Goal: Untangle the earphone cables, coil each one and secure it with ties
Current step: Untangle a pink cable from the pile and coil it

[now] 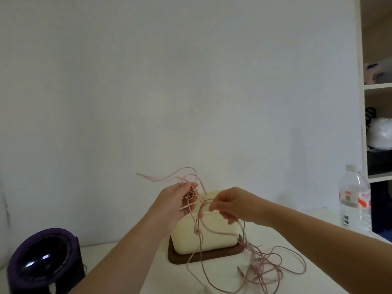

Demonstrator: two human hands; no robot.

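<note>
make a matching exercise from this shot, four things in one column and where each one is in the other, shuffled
Things
1. earphone cables
2. cream box
3. water bottle
4. purple round device

Places
A. at the right end of the table, by the shelf
B. on the dark brown tray
C. bottom left of the view
D. gripped by the left hand and pinched by the right hand, trailing onto the table

Pairs: 1-D, 2-B, 3-A, 4-C
</note>
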